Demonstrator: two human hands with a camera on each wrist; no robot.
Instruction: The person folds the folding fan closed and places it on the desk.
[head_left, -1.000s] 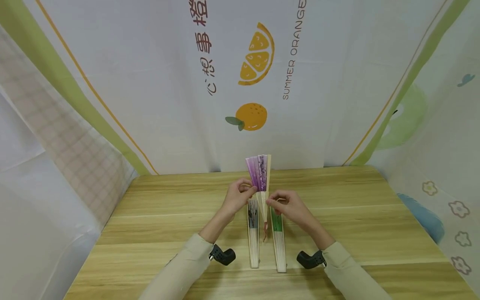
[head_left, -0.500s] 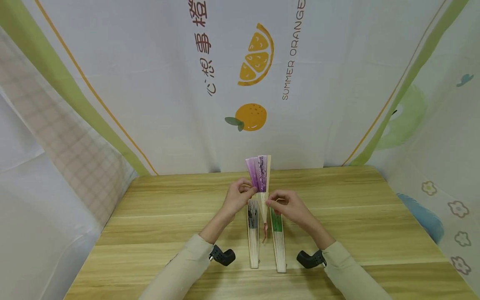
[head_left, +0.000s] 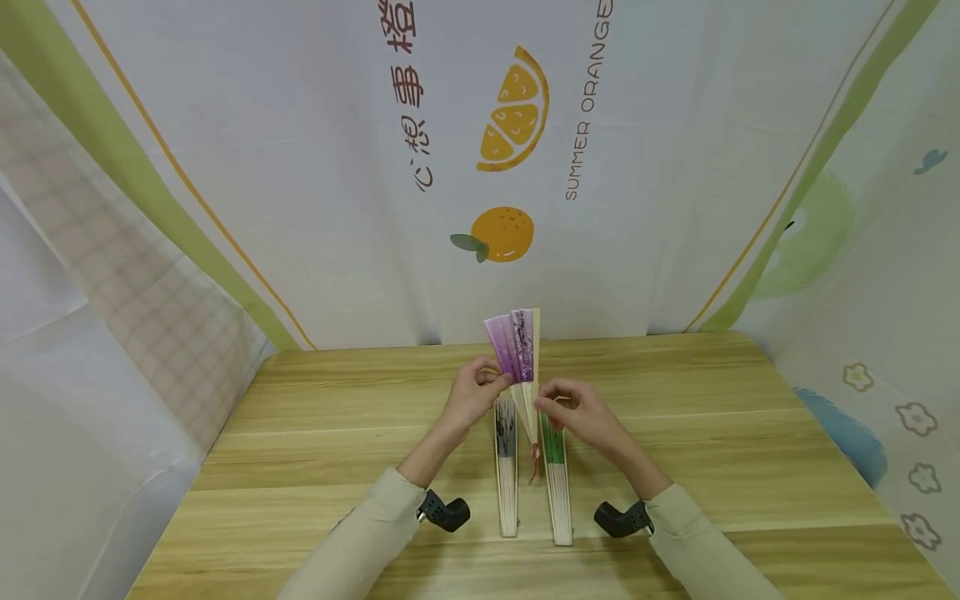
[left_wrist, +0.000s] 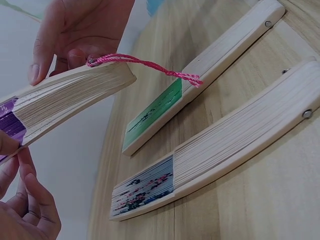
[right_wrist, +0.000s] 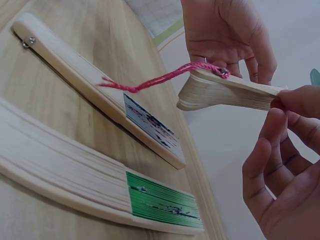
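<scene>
Partly spread, a purple folding fan point(head_left: 522, 346) is held up above the table, its pivot end pointing down toward me. My left hand point(head_left: 476, 393) pinches the left edge of this fan between thumb and fingers. On the opposite side, my right hand point(head_left: 579, 408) pinches its pale outer rib. A pink-red cord point(right_wrist: 165, 79) hangs from the pivot. Below lie two folded fans, apart from each other: one with a grey, dark-patterned leaf point(left_wrist: 145, 190) on the left, one with a green leaf point(right_wrist: 162, 202) on the right. The hands partly cover their far ends in the head view.
The wooden table point(head_left: 337, 475) ends at a white hanging cloth point(head_left: 337, 208) printed with oranges. More cloth hangs on the left and right sides. A dark wrist-camera mount point(head_left: 446, 511) sits at the left cuff, another mount point(head_left: 621, 518) at the right.
The purple fan's left edge has swung slightly left, so its leaf is spread a bit wider. Its pivot end and cord have shifted slightly right. Both hands keep their pinch, nearly in place.
</scene>
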